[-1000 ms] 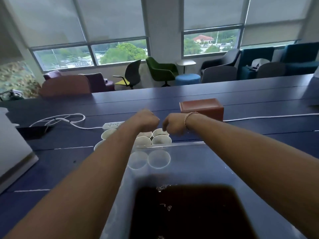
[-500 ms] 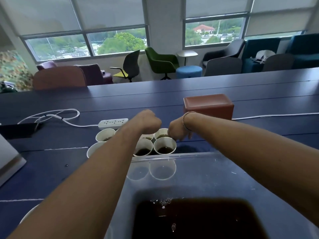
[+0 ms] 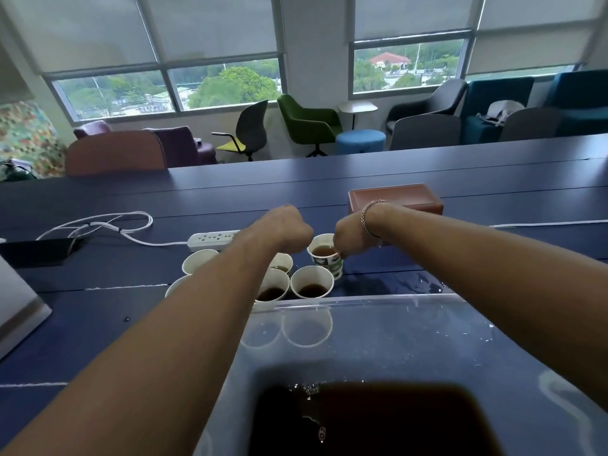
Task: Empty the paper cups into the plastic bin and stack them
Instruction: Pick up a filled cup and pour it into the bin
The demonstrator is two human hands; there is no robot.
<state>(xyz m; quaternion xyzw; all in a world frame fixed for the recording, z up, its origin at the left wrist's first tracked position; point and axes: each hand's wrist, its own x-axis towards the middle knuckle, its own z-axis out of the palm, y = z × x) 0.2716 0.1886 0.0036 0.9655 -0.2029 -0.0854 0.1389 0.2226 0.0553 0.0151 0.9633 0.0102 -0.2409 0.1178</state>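
Observation:
Several white paper cups stand clustered on the blue table (image 3: 98,324) behind the clear plastic bin (image 3: 378,302), which holds dark liquid. My right hand (image 3: 350,236) grips a printed paper cup (image 3: 325,256) of brown liquid, lifted slightly above the others. Two cups (image 3: 312,281) (image 3: 273,286) with dark liquid stand against the bin's far wall. My left hand (image 3: 283,230) is curled over another cup (image 3: 283,262); the hand hides whether it grips it. Two more cups (image 3: 199,261) sit to the left.
A white power strip (image 3: 210,241) with a looped cable lies behind the cups. A brown box (image 3: 398,195) stands behind my right wrist. Water drops wet the table right of the cups. A grey device edge (image 3: 19,307) lies at the left. Chairs stand beyond the table.
My right hand has closed round a rear cup and raised it a little off the table. My left hand has stayed over the cups. The camera has tilted down slightly.

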